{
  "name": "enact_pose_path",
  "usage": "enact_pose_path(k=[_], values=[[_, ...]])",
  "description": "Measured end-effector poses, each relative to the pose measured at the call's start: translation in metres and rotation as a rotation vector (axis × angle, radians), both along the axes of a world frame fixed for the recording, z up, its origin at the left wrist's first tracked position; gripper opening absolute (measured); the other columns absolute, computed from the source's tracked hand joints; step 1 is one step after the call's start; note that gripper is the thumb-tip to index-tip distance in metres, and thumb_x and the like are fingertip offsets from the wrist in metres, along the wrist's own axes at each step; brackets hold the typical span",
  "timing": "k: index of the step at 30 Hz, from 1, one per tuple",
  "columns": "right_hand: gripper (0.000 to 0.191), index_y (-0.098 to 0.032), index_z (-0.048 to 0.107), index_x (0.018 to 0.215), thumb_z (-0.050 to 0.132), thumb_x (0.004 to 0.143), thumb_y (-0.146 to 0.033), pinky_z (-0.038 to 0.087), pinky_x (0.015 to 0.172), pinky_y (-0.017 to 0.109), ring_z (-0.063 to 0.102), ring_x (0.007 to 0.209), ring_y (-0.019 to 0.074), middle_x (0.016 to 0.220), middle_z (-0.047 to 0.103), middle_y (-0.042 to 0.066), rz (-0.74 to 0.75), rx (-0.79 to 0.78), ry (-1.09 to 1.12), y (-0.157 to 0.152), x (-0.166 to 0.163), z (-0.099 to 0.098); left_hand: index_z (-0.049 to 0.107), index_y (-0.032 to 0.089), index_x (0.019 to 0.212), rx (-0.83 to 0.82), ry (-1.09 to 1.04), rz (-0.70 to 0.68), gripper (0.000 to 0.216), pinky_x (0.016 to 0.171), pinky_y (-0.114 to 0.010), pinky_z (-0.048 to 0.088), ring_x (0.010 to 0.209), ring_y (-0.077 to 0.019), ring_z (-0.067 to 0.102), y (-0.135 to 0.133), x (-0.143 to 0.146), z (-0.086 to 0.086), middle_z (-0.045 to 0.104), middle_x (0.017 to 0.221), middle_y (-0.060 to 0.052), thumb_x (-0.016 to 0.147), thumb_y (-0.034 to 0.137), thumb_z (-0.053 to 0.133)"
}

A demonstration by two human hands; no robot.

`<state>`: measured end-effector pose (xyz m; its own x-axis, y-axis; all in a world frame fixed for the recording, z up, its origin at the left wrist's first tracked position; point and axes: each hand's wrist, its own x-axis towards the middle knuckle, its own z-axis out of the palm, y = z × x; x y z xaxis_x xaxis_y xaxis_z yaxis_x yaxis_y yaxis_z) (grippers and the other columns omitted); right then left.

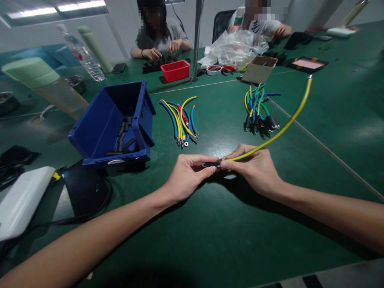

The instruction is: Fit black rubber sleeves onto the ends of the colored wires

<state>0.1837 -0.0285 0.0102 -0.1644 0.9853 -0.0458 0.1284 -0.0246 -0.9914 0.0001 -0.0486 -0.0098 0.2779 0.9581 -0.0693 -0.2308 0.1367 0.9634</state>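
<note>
My left hand (pixel 189 176) pinches a small black sleeve (pixel 212 163) between thumb and fingertips. My right hand (pixel 255 166) grips the near end of a yellow-green wire (pixel 288 122), which arcs up and away to the right. The wire's end meets the black sleeve between my two hands, just above the green table (pixel 216 232). A bundle of coloured wires with ring terminals (pixel 180 118) lies beyond my hands. A second bundle with black sleeves on its ends (pixel 258 112) lies to the right of it.
A tilted blue bin (pixel 99 128) holding black sleeves stands at the left. Beyond are a red tray (pixel 175 70), a cardboard box (pixel 259 68), plastic bags (pixel 237 48), bottles (pixel 81 52) and a metal post (pixel 196 40). Two other people sit across the table. A white device (pixel 21 200) lies near left.
</note>
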Motion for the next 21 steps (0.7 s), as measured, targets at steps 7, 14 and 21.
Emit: enact_pose_path(k=[7,14,21], values=[[0.034,-0.021,0.066,0.06,0.088,0.054,-0.047,0.056,0.052,0.03,0.069,0.058,0.0208,0.066,0.074,0.006,0.007,0.012,-0.025,-0.001,0.0,0.001,0.076,0.014,0.099,0.07,0.051,0.002,0.026,0.09,-0.036,0.056,0.093,-0.0216,0.071,-0.003,0.002,-0.002,0.076,0.098,-0.01,0.076,0.026,0.077],[0.04,-0.02,0.061,0.062,0.087,0.057,-0.049,0.051,0.047,0.027,0.063,0.052,0.016,0.061,0.07,0.005,0.022,0.014,0.015,0.0,0.0,-0.003,0.072,0.015,0.104,0.439,0.552,0.063,0.021,0.081,-0.03,0.055,0.084,-0.0168,0.07,-0.005,-0.003,0.008,0.075,0.096,-0.006,0.086,0.015,0.061],[0.039,-0.018,0.059,0.064,0.086,0.06,-0.047,0.05,0.051,0.026,0.064,0.055,0.0157,0.063,0.07,0.004,0.056,-0.008,0.046,0.004,0.005,-0.008,0.067,0.015,0.094,0.81,0.761,0.142,0.01,0.074,-0.028,0.053,0.078,-0.0159,0.067,-0.001,-0.009,0.007,0.074,0.089,-0.006,0.086,0.013,0.062]])
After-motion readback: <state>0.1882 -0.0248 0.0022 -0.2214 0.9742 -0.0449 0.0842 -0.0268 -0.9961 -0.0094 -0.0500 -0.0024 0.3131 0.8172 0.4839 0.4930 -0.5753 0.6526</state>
